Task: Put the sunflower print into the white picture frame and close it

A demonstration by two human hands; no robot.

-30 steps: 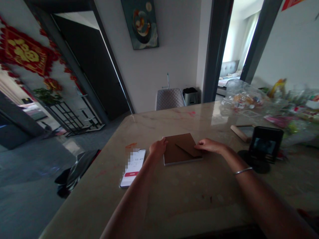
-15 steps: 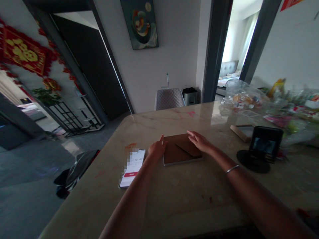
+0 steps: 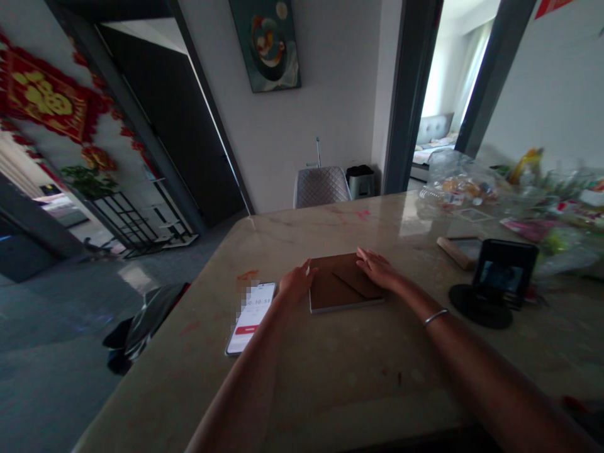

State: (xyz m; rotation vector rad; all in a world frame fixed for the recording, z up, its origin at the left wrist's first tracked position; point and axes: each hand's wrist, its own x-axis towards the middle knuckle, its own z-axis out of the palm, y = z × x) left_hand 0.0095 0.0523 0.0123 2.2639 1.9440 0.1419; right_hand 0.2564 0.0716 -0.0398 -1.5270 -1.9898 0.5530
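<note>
A brown notebook lies closed on the marble-patterned table, with a thin dark pen or stick slanting across its cover. My left hand rests at the notebook's left edge, its fingers apart and touching the side. At the upper right corner, my right hand lies with its fingers stretched over the edge of the cover. Neither hand is closed round anything. Just left of my left forearm is a phone with a lit timer screen.
On the right stand a black device on a round stand and a shallow open box. Plastic bags and packages pile up at the back right. A quilted chair is beyond the far edge.
The timer digits on the phone have advanced. Both hands have stayed nearly in place on the notebook; the right one shows only a very slight shift.
</note>
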